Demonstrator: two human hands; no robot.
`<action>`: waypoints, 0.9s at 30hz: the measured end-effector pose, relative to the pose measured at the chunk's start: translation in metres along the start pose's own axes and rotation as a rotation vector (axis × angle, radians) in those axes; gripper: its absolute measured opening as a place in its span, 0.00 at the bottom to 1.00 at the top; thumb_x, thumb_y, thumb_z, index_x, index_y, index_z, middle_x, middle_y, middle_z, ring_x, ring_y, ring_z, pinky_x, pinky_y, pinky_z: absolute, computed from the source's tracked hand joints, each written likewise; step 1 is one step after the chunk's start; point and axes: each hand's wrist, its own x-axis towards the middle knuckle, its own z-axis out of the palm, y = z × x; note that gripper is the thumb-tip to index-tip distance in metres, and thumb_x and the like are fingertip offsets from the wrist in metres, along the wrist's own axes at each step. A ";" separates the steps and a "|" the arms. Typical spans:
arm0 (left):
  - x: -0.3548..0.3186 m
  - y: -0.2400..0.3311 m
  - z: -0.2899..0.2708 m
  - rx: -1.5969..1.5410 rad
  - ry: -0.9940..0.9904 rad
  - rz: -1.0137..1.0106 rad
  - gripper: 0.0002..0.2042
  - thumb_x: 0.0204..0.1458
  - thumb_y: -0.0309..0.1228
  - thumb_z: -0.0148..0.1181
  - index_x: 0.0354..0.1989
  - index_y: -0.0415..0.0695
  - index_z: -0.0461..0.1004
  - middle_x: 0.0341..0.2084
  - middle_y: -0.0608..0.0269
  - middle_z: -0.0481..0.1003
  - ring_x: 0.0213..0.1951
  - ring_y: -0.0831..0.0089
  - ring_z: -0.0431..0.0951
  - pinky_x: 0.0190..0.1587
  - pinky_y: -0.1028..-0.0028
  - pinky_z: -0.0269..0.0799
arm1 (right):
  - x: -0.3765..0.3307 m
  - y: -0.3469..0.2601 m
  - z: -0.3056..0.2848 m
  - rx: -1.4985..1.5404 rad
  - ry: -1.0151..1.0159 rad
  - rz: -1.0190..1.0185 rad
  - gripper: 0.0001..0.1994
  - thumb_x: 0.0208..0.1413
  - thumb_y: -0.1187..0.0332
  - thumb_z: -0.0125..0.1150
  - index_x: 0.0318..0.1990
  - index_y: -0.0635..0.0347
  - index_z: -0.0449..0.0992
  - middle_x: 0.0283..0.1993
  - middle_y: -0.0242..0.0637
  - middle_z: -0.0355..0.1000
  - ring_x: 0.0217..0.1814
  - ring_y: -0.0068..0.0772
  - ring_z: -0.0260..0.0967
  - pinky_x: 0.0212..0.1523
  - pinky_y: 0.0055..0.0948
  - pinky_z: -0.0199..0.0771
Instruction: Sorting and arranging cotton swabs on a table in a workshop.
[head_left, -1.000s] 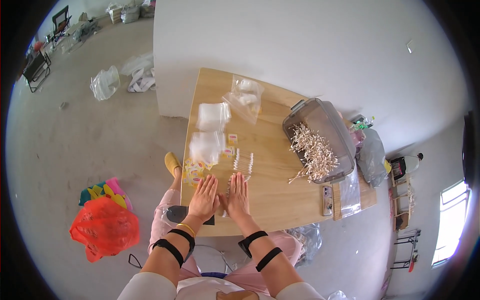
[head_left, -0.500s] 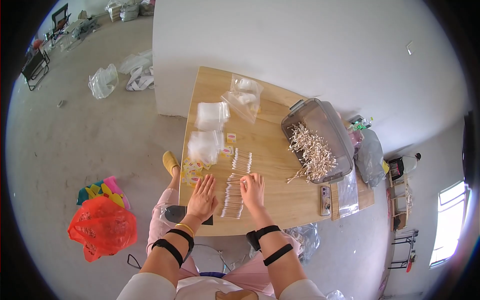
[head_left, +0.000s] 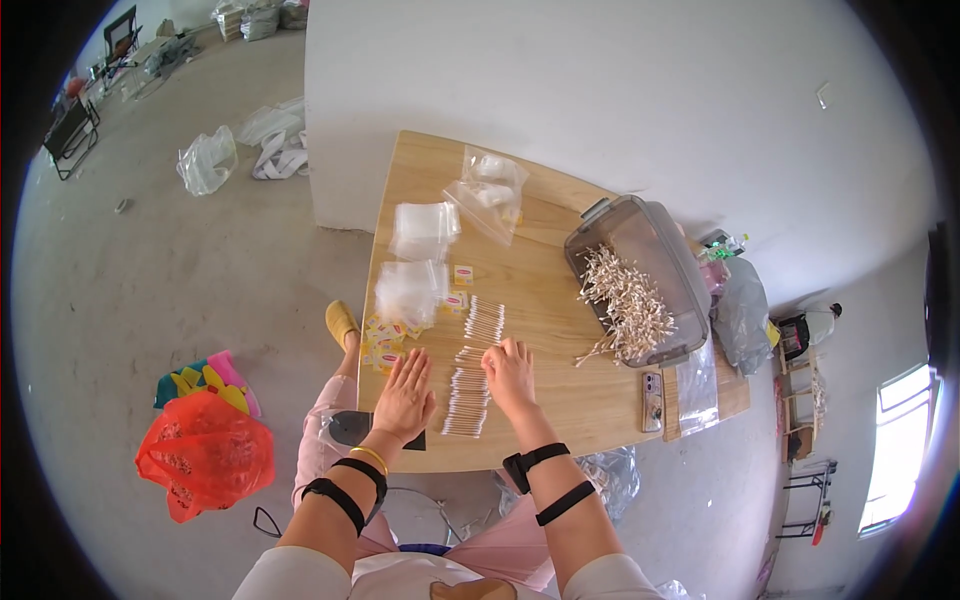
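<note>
My left hand (head_left: 404,396) lies flat on the wooden table (head_left: 580,400), fingers stretched out, just left of a long row of cotton swabs (head_left: 467,400). At the far right end of that row, my right hand (head_left: 511,374) is pinched closed, with the end of a cotton swab running under its fingertips. A shorter row of cotton swabs (head_left: 486,319) lies side by side just beyond. Small yellow-and-white cards (head_left: 388,350) are spread beyond my left hand. Stacks of clear small bags (head_left: 412,291) lie farther back.
A grey plastic bin (head_left: 690,290) tipped toward me holds a heap of loose cotton swabs (head_left: 628,305). A phone (head_left: 652,402) lies near the right edge. At the back is a clear bag with white contents (head_left: 490,190). A red plastic bag (head_left: 205,455) sits on the floor at left.
My right hand has shifted slightly to the right at the far end of the long row, its fingers still pinched. My left hand stays flat in place.
</note>
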 end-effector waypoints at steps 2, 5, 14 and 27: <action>0.001 0.000 -0.001 0.014 0.000 0.001 0.31 0.58 0.36 0.46 0.69 0.33 0.54 0.71 0.49 0.55 0.73 0.58 0.50 0.76 0.58 0.40 | -0.004 0.001 0.001 0.025 0.002 0.015 0.06 0.52 0.71 0.66 0.33 0.50 0.74 0.43 0.34 0.65 0.49 0.42 0.64 0.52 0.40 0.64; 0.000 0.000 -0.002 0.007 0.005 -0.001 0.31 0.58 0.35 0.46 0.69 0.33 0.54 0.70 0.49 0.55 0.73 0.58 0.50 0.76 0.58 0.40 | -0.006 0.002 0.003 0.106 -0.008 0.065 0.07 0.53 0.70 0.65 0.38 0.50 0.74 0.46 0.36 0.66 0.52 0.44 0.64 0.54 0.42 0.64; 0.003 0.004 -0.003 -0.021 0.009 0.008 0.31 0.58 0.35 0.46 0.69 0.33 0.55 0.69 0.48 0.57 0.73 0.58 0.50 0.75 0.58 0.40 | -0.021 -0.030 0.034 0.023 -0.045 0.066 0.39 0.64 0.48 0.51 0.73 0.64 0.47 0.78 0.48 0.41 0.81 0.48 0.35 0.78 0.48 0.37; 0.001 0.002 -0.005 0.001 -0.018 0.011 0.32 0.57 0.35 0.48 0.69 0.32 0.55 0.70 0.47 0.56 0.73 0.57 0.50 0.75 0.57 0.40 | 0.011 -0.015 0.030 -0.031 -0.130 0.114 0.43 0.66 0.41 0.41 0.75 0.65 0.38 0.80 0.48 0.33 0.83 0.45 0.28 0.79 0.48 0.29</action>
